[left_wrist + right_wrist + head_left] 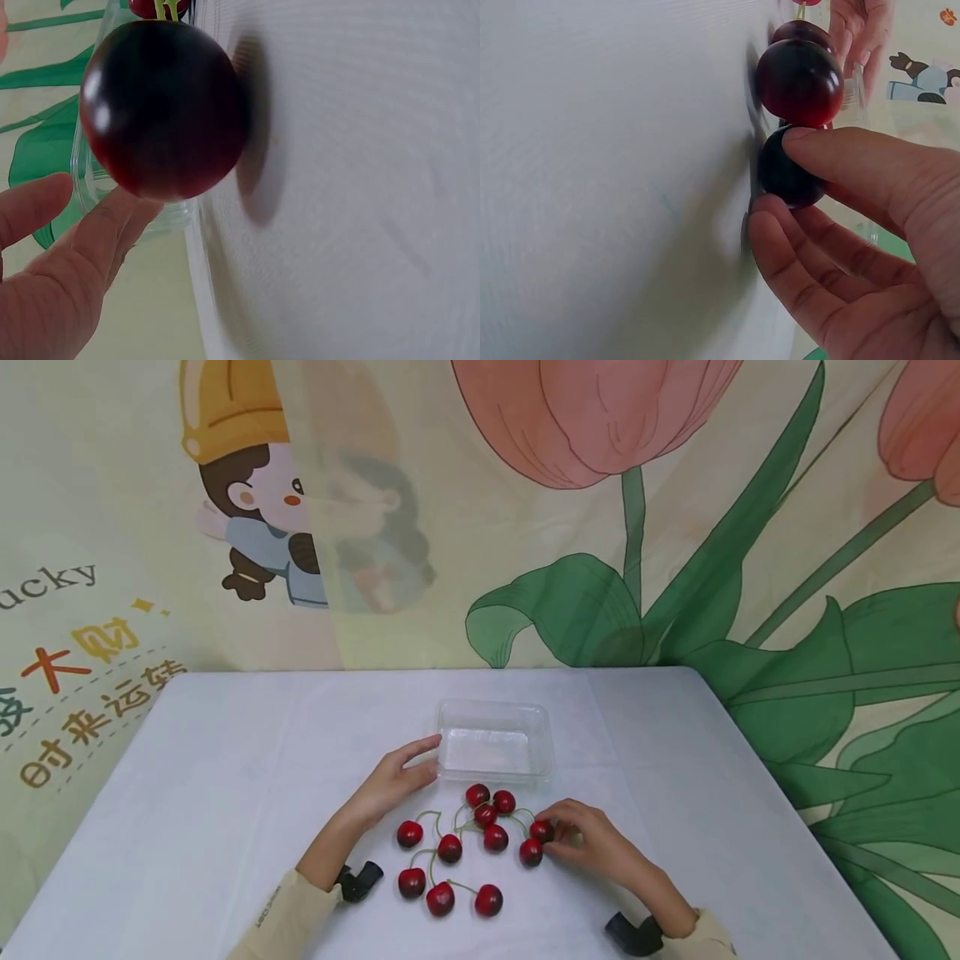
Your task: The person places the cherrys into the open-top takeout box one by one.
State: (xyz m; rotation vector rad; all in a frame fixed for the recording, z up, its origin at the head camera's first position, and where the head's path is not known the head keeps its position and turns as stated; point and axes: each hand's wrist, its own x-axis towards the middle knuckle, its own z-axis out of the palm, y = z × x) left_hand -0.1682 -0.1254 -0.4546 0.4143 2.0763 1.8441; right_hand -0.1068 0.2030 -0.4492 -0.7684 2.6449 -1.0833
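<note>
My right hand pinches a dark red cherry between thumb and fingers, low over the white cloth. Another cherry sits right beside it. My left hand is at the left side of a clear plastic container, its fingers fairly straight and the fingertips at the wall. No cherries are seen inside the container. In front of it lie several more cherries with green stems, some joined in pairs. One large cherry partly blocks the left wrist view.
A white cloth covers the table, whose back edge meets a printed backdrop with tulips and a cartoon figure. Nearest me lie a few cherries between my two forearms. Black wrist mounts sit on both wrists.
</note>
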